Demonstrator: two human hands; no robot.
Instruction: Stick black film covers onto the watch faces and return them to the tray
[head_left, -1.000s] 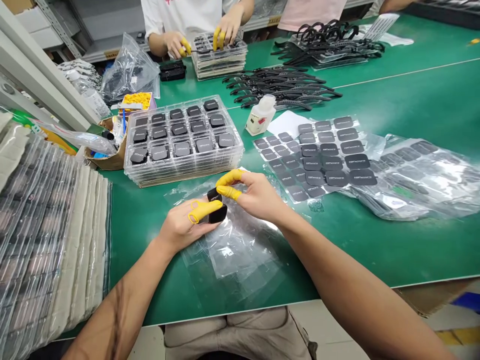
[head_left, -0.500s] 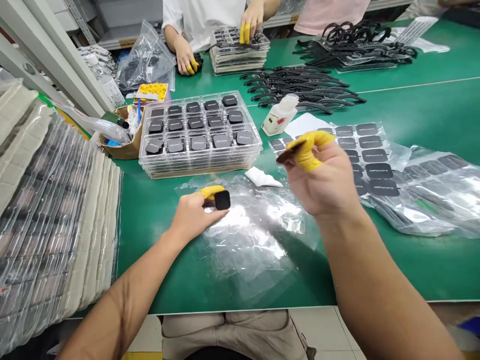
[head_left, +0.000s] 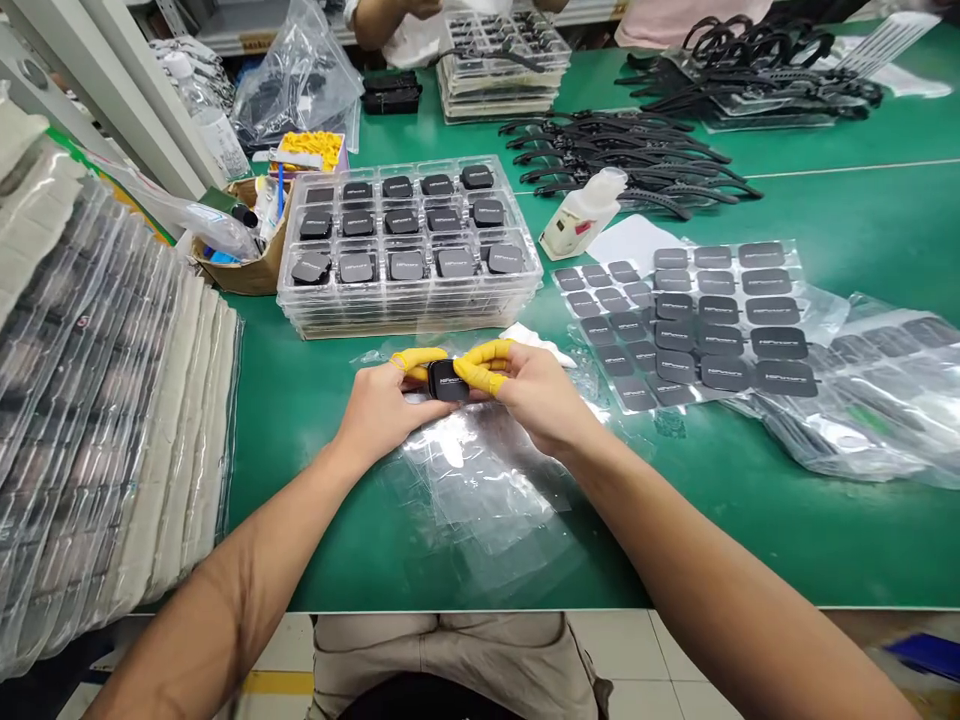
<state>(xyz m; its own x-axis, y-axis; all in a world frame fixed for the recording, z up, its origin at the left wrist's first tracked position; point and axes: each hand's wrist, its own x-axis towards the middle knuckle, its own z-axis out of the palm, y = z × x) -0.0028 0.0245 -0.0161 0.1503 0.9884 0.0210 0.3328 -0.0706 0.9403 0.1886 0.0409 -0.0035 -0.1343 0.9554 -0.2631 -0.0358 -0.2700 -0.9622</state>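
Note:
My left hand [head_left: 390, 405], with yellow finger cots, grips a small black square piece [head_left: 442, 393] from the left between thumb and fingers. Its face carries a dark label [head_left: 450, 379] with pale lettering. My right hand [head_left: 517, 385], also in yellow finger cots, has thumb and finger closed at the label's right edge. Part of the label is hidden by those fingers. Both hands are just above clear plastic film [head_left: 487, 490] on the green table. Behind them stands a stack of clear trays [head_left: 412, 310] with similar black labelled pieces in the top compartments.
Sheets of dark labels [head_left: 720, 330] lie at right beside plastic bags [head_left: 870, 420]. A white bottle [head_left: 583, 215] stands behind a white tissue [head_left: 534, 345]. Tall stacked trays [head_left: 112, 430] line the left edge. A co-worker's arm [head_left: 382, 20] shows behind another tray stack [head_left: 502, 95] and black straps [head_left: 622, 165].
My right hand has come down and left, bringing the dark label onto the black piece in my left hand. The co-worker's hands have lifted away from the far table. The view has shifted slightly.

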